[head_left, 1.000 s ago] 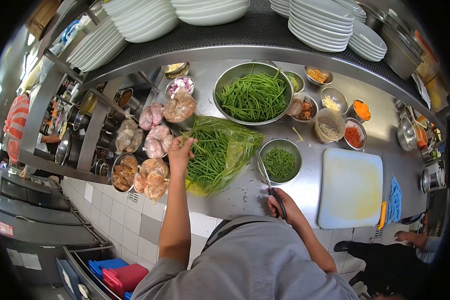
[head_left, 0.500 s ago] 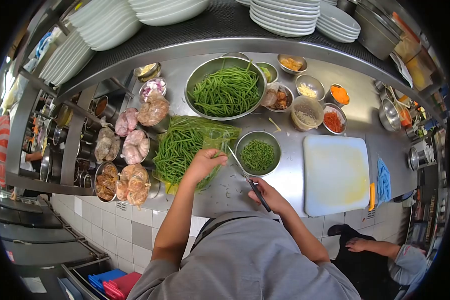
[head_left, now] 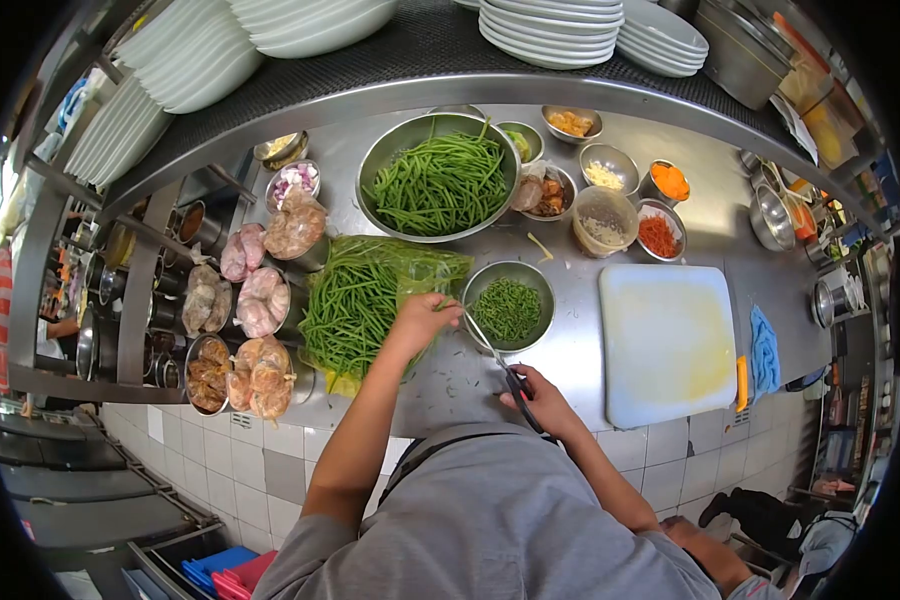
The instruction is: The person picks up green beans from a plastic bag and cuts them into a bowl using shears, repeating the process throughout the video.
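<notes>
My left hand (head_left: 425, 322) is closed in a pinch beside the bowl, on what looks like a green bean, mostly hidden by the fingers. In my right hand (head_left: 542, 402) are scissors (head_left: 481, 334) with black handles, their blades reaching up to the left fingertips. A steel bowl (head_left: 548, 322) holds short-cut green beans (head_left: 506, 309), just right of the blades. Long green beans (head_left: 345, 315) lie on a yellow-green plastic bag (head_left: 425, 262) under and beside my left forearm. Behind them, more whole beans (head_left: 440, 185) fill a large steel bowl (head_left: 365, 205).
A white cutting board (head_left: 667, 345) and blue cloth (head_left: 764, 352) lie at right. Small bowls of shredded carrot (head_left: 658, 236) and other ingredients stand behind; bagged meat (head_left: 262, 375) is at left. A plate-laden shelf (head_left: 370, 90) overhangs the back. Another person's arm (head_left: 710, 555) is at lower right.
The scissor blades and my left fingertips have come together. The view has shifted slightly. At lower right, the other person's arm and leg have changed position.
</notes>
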{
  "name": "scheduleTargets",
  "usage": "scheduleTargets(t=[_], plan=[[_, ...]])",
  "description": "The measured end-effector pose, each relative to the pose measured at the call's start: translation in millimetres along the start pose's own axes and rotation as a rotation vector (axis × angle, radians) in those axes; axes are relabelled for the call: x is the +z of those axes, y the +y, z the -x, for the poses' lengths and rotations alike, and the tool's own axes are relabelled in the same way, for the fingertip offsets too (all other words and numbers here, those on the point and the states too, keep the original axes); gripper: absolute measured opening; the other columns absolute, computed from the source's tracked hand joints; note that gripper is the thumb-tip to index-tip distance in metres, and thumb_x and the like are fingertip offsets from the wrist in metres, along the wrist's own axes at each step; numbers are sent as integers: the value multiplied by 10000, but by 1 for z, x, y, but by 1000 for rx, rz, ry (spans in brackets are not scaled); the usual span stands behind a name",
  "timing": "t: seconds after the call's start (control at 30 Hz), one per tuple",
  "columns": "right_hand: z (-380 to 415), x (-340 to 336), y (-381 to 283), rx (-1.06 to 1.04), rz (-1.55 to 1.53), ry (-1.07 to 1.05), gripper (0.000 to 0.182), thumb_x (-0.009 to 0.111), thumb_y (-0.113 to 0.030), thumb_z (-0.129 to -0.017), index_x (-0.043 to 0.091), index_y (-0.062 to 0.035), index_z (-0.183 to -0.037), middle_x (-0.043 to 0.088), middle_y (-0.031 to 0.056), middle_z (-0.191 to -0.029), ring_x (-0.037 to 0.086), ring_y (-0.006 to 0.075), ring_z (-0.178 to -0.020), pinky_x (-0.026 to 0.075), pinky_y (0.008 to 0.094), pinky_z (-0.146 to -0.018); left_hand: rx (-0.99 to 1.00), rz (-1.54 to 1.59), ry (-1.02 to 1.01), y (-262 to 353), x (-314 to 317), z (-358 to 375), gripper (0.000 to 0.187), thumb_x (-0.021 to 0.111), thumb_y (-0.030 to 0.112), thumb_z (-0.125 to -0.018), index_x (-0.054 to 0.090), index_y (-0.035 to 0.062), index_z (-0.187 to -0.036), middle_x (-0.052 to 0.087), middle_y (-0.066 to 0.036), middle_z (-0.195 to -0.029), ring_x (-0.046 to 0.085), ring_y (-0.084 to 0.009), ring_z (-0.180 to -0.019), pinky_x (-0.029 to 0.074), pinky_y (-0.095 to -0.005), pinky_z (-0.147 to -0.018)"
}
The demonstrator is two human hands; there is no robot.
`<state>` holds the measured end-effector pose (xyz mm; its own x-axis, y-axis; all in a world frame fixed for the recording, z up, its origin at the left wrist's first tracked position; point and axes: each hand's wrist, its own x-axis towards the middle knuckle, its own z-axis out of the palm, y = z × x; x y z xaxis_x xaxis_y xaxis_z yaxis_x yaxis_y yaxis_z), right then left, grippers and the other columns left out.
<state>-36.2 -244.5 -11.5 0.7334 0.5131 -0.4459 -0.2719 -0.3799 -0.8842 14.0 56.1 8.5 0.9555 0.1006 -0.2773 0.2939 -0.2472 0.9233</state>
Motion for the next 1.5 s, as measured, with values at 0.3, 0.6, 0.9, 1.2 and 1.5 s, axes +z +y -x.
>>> scheduleTargets(t=[0.3, 0.6, 0.9, 1.2, 1.5], plan=[[3, -1, -21, -3, 205, 120, 580, 819, -293, -921, 575, -53, -1389, 751, 184, -1047, 729, 278, -925, 557, 380, -864, -20, -33, -37, -10, 6, -6, 169, 745, 114, -934, 763, -39, -1005, 757, -58, -845, 667, -106, -784, 530, -268, -767], [-3, -4, 3, 35, 114, 143, 571, 840, -302, -909, 611, -43, -1364, 740, 120, -932, 674, 187, -808, 545, 337, -783, -16, -41, -95, -19, 7, -7, 183, 763, 121, -935, 765, -44, -1013, 757, -44, -885, 666, -117, -819, 532, -283, -830], [4, -21, 7, 65, 38, 19, 703, 860, -358, -885, 553, -56, -1441, 710, 75, -979, 647, 168, -894, 522, 331, -829, -186, 496, -15, 15, -3, -2, 273, 630, 168, -1057, 665, 37, -1294, 688, 6, -940, 492, -38, -622, 338, -203, -510], [4, -28, 8, 6, -101, -99, 724, 804, -430, -934, 500, -72, -1485, 609, 31, -941, 597, 144, -832, 493, 296, -751, 19, 842, -8, 15, -12, -4, 261, 560, 180, -1099, 617, 46, -1316, 614, -19, -1000, 513, -76, -655, 350, -205, -506], [7, -22, -11, -13, -524, -275, 588, 613, -441, -1064, 463, -62, -1488, 545, 6, -885, 519, 111, -721, 437, 266, -641, 55, 965, -38, 11, 18, -4, 245, 577, 183, -1093, 611, 73, -1309, 605, -20, -989, 527, -82, -673, 359, -214, -519]])
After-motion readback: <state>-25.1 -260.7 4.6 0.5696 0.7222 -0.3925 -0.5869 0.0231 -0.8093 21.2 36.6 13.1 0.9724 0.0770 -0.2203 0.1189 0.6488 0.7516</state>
